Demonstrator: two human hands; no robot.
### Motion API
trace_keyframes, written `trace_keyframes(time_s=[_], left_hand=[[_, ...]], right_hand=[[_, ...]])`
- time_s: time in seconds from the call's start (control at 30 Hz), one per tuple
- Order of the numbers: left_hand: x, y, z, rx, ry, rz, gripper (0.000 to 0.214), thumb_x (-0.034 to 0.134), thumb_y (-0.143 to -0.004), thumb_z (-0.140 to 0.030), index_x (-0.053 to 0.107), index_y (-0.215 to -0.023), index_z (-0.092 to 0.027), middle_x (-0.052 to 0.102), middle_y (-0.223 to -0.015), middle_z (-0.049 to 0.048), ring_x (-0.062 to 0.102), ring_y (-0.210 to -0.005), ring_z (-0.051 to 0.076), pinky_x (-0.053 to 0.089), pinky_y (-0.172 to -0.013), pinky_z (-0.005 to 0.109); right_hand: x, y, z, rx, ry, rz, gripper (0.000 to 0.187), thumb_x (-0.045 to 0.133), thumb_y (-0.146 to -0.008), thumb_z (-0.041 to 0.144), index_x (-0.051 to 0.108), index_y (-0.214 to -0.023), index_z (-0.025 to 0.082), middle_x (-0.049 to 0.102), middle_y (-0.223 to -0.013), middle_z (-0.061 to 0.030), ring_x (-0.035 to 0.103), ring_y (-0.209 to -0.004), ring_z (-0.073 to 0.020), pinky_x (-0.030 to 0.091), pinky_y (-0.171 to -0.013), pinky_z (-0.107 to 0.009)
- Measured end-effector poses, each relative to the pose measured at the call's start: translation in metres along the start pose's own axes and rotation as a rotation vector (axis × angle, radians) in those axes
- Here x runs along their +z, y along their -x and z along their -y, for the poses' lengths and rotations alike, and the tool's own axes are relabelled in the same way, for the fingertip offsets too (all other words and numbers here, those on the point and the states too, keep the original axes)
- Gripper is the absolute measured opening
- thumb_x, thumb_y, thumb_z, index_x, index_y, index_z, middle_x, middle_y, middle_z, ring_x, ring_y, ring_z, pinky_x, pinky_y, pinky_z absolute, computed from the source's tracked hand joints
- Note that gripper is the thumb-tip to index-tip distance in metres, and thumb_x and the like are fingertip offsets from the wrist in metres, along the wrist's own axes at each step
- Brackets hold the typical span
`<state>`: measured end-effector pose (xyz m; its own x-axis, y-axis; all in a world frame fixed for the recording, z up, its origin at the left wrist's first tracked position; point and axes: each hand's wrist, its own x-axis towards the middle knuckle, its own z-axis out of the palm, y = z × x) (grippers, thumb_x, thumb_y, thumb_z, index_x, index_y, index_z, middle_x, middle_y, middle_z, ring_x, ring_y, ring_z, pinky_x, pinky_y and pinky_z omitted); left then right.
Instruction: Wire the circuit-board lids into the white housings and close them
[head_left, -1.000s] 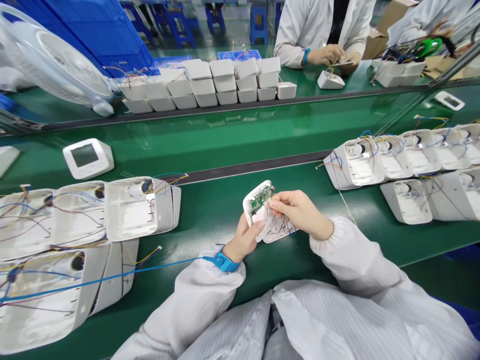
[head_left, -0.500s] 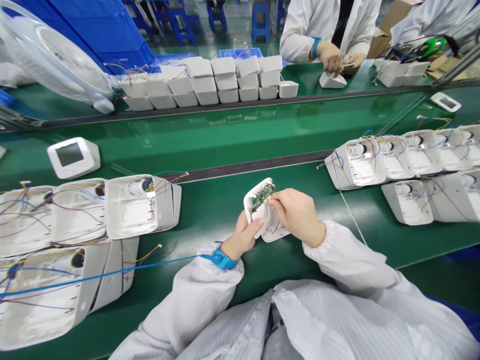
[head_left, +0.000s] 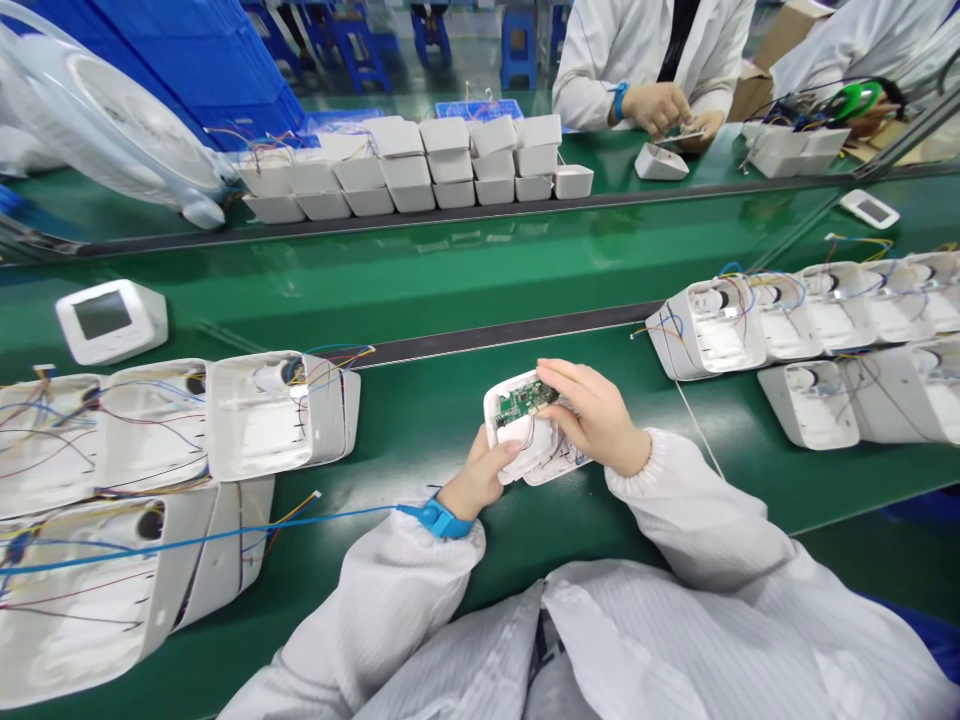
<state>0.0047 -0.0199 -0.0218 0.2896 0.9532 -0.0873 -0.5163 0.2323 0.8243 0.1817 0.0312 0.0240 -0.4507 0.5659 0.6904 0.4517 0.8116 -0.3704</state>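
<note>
My left hand (head_left: 480, 475) grips the lower left side of a small white plastic housing (head_left: 525, 440), held just above the green bench. A green circuit board (head_left: 526, 401) sits in the housing's upper part, and thin coloured wires run out under it. My right hand (head_left: 596, 415) rests on the housing's right side, fingertips touching the board's right end. A blue wrist strap (head_left: 436, 518) with a blue cord is on my left wrist.
Open white housings with loose wires (head_left: 281, 413) lie stacked at my left, and more (head_left: 709, 325) at the right. A finished white unit with a screen (head_left: 110, 320) rides the green conveyor (head_left: 450, 270). Across it, white parts (head_left: 450, 165) and another person's hands (head_left: 664, 105).
The housing has tilted flatter, its board now facing up. My right fingers have slid along the board's right end. The screen unit on the conveyor has drifted left.
</note>
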Motion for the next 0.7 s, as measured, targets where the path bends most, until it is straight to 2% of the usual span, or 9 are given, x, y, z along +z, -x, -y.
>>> trace_keyframes(time_s=[0.37, 0.53, 0.7], left_hand=[[0.0024, -0.0032, -0.0057, -0.045, 0.004, 0.025, 0.057, 0.073, -0.072, -0.041, 0.064, -0.121, -0.013, 0.071, -0.112, 0.0111, 0.067, -0.101, 0.032, 0.055, -0.09, 0.042], [0.0033, -0.0037, -0.0062, -0.04, -0.004, 0.065, 0.051, 0.07, -0.074, -0.042, 0.067, -0.115, -0.013, 0.073, -0.107, 0.0115, 0.068, -0.098, 0.032, 0.055, -0.087, 0.042], [0.0035, -0.004, -0.0078, -0.023, 0.009, 0.065, 0.05, 0.07, -0.074, -0.04, 0.067, -0.117, -0.012, 0.073, -0.106, 0.0114, 0.069, -0.096, 0.031, 0.056, -0.085, 0.042]], right_hand=[[-0.0017, 0.0027, -0.0009, 0.113, 0.059, 0.066, 0.037, 0.052, -0.096, 0.037, 0.059, -0.127, 0.018, 0.064, -0.127, -0.0135, 0.066, -0.107, -0.0233, 0.055, -0.088, -0.038], [0.0007, 0.0044, -0.0001, 0.109, 0.072, 0.044, 0.036, 0.052, -0.096, 0.035, 0.06, -0.126, 0.017, 0.065, -0.125, -0.014, 0.067, -0.102, -0.0227, 0.055, -0.087, -0.039], [-0.0009, 0.0017, -0.0024, 0.077, 0.057, 0.039, 0.036, 0.054, -0.096, 0.034, 0.059, -0.126, 0.016, 0.066, -0.125, -0.0142, 0.066, -0.108, -0.0228, 0.056, -0.09, -0.038]])
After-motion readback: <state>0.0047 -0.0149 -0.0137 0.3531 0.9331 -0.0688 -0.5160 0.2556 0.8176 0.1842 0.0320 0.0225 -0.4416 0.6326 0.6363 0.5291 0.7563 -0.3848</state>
